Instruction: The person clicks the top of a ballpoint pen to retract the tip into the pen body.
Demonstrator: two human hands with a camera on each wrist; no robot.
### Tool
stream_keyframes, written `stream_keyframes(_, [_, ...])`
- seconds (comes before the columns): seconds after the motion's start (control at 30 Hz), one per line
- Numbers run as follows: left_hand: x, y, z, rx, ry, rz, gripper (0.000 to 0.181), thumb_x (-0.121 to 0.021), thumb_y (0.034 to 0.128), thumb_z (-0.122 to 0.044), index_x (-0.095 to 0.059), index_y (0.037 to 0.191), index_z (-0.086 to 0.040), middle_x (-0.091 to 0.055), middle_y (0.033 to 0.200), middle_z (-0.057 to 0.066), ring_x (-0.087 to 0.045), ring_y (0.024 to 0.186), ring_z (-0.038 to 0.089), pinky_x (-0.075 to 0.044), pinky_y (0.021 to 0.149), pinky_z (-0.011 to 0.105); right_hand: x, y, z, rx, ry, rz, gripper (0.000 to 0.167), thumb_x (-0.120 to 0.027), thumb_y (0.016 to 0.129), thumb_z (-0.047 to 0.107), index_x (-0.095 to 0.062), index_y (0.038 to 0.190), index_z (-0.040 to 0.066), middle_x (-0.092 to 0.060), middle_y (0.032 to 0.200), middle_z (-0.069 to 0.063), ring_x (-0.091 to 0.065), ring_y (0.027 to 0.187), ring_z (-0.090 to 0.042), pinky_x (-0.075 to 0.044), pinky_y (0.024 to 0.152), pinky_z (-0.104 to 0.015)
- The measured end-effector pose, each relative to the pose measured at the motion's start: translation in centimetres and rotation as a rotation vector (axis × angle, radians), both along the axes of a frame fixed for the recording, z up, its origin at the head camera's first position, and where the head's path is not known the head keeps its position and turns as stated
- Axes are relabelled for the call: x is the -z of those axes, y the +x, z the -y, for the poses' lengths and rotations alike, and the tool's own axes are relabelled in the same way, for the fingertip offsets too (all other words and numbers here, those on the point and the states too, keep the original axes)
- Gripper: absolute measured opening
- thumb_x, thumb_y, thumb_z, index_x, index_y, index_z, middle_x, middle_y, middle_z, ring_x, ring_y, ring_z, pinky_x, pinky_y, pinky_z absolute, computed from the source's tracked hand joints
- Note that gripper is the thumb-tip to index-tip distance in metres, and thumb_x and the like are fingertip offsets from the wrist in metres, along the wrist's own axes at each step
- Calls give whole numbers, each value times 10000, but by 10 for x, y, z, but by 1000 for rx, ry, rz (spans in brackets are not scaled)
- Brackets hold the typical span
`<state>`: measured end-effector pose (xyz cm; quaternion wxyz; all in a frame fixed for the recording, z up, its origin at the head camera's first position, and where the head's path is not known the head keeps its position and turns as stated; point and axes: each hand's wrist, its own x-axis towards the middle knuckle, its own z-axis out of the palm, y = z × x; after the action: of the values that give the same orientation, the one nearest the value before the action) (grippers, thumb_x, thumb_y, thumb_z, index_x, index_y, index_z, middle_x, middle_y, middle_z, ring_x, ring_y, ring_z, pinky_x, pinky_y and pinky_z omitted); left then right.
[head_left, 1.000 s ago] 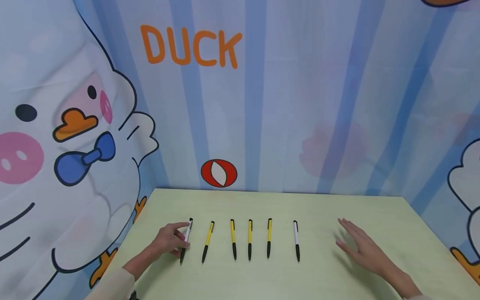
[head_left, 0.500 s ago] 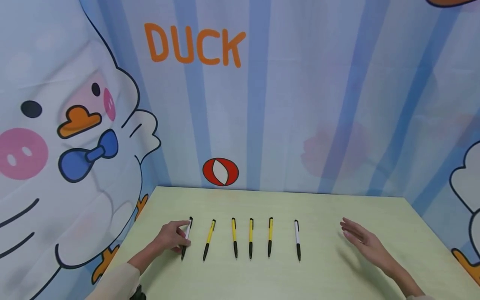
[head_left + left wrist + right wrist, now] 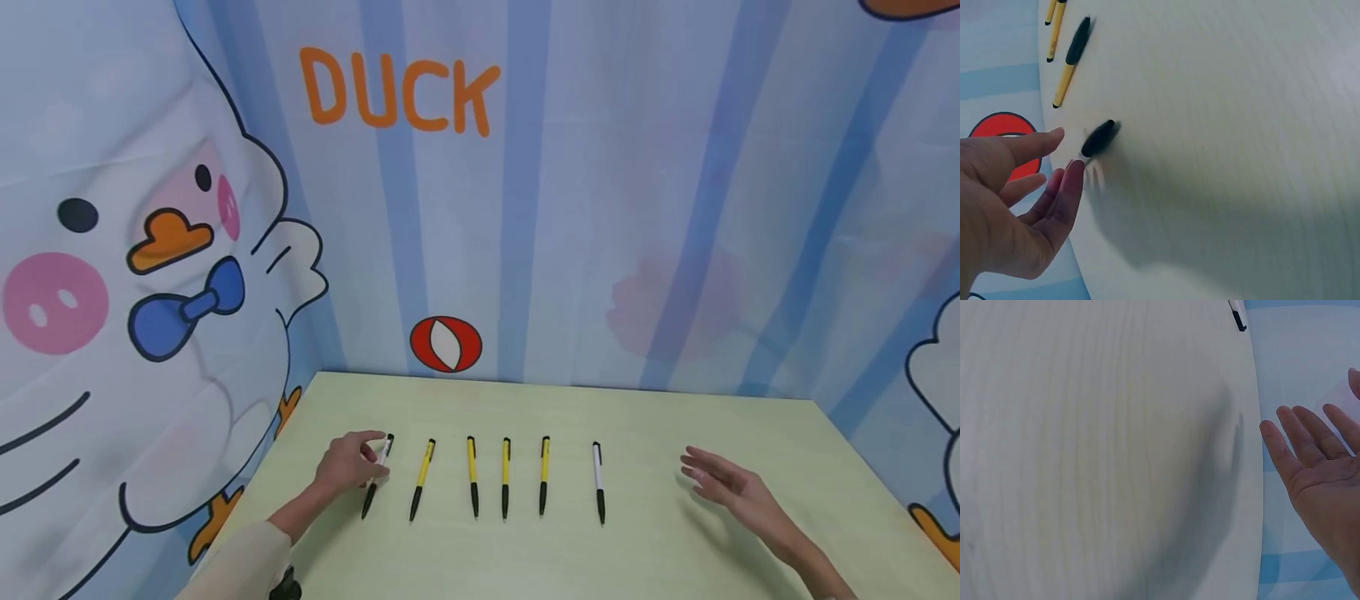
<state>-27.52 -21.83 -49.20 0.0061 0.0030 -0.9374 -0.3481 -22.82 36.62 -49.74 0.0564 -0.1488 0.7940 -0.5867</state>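
Note:
My left hand is over the leftmost pen, a white one with a black grip and tip. Its thumb and fingers are spread apart around the upper barrel and do not close on it; whether they touch it is unclear. In the left wrist view the pen's black grip shows past my fingertips, with most of its white barrel hidden. My right hand hovers at the right with relaxed fingers, holding nothing. Beside the first pen lies a slightly slanted yellow pen.
Further right lie yellow pens and a white pen, roughly parallel. The pale table meets a duck-print curtain at its back and left.
The leftmost pen now leans a little more, its top shifted right. My left hand has risen slightly off it and its fingers have spread. The right hand's fingers have relaxed.

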Motion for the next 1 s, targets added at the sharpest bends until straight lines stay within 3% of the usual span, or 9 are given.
stream_keyframes(0.1, [-4, -1, -9, 20, 53, -26, 591, -843, 793, -40, -634, 1344, 14, -643, 838, 70, -591, 567, 130, -523, 509, 258, -1, 1, 1, -13, -11, -2, 542, -468, 1100, 174, -318, 1544, -100, -599, 1300, 322, -607, 1178, 110, -588, 935, -202])
stream_keyframes(0.27, [-6, -4, -30, 37, 115, 30, 620, -849, 792, -44, -620, 1367, 0, -642, 871, 89, -604, 585, 147, -585, 542, 275, -3, 0, 5, -33, -11, 6, 529, -442, 1109, 185, -324, 1543, -95, -615, 1307, 303, -616, 1185, 94, -591, 940, -214])
stream_keyframes(0.53, [7, -10, -56, 51, -28, 126, 744, -906, 763, -159, -580, 1422, -42, -637, 813, 33, -591, 571, 135, -537, 526, 240, -2, 5, 6, -75, -39, 50, 499, -412, 1118, 178, -341, 1551, -60, -630, 1301, 294, -627, 1196, 69, -593, 952, -233])
stream_keyframes(0.7, [11, -9, -60, 48, -52, 166, 775, -908, 739, -92, -569, 1435, -50, -624, 752, 15, -605, 550, 121, -549, 524, 241, -2, 7, 8, -86, -40, 78, 518, -409, 1120, 193, -319, 1553, -76, -637, 1313, 275, -632, 1200, 58, -590, 961, -237])
stream_keyframes(1.0, [-1, -7, -64, 96, -52, 152, 706, -828, 754, 32, -587, 1416, -17, -682, 754, 38, -644, 534, 110, -571, 534, 250, 0, 3, 14, -82, -15, 42, 529, -401, 1121, 188, -292, 1548, -107, -624, 1307, 297, -635, 1202, 45, -587, 952, -220])
